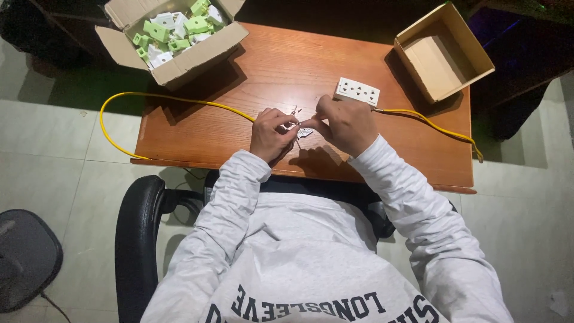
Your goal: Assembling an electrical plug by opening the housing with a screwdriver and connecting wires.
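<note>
Both hands pinched on a small metal-and-white socket part (301, 128) just above the brown wooden worktop (275, 72): left hand (272, 133) steadies, right hand (345, 124) grips. I'm mid-fitting, I reckon; next calls for fine alignment.

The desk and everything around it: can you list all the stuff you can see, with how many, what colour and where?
Brown wooden desk: one, reddish brown, centre of the view.
Open cardboard box of plastic parts: one, tan, desk's far left corner; parts are pale green and white, too many to count.
Empty open cardboard box: one, tan, desk's far right corner.
White rectangular socket plate: one, white, on the desk just beyond the right hand.
Yellow cable: looks like one, yellow, looping off the left edge and trailing off the right.
Small metal parts: silvery, count unclear, between the fingers.
Black chair armrest: one, black, lower left.
Left hand: one, pinching the parts.
Right hand: one, pinching the parts.
</note>
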